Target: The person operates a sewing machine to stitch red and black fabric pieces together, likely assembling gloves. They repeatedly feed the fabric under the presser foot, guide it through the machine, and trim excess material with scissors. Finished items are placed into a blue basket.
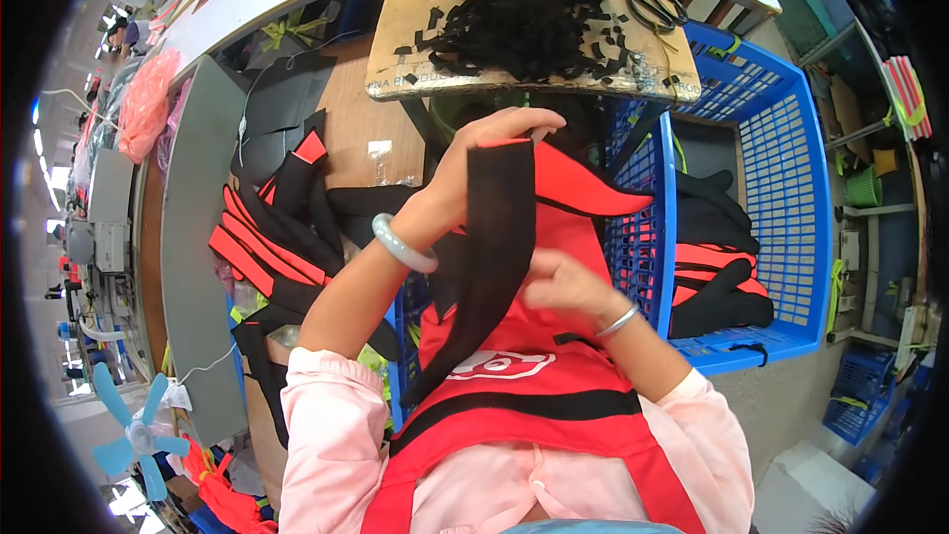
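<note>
My left hand [457, 170], with a pale bangle at its wrist, is raised in front of me and closed on a black and red fabric piece [500, 213]. A long black strip of it hangs toward my lap, and a red flap with a black edge spreads to the right. Below and to the right, my right hand [568, 287] has curled fingers close to the strip's edge; what they grip, if anything, is hidden. Behind both hands lies my red apron [583, 376] with a black band.
Ahead, a worn wooden board [395, 64] bears a heap of black scraps [524, 25] and scissors [652, 5]. At the right stands a blue plastic crate [806, 208] with black and red pieces [717, 272]. More such pieces [277, 227] are stacked at the left, beside a grey panel [203, 237].
</note>
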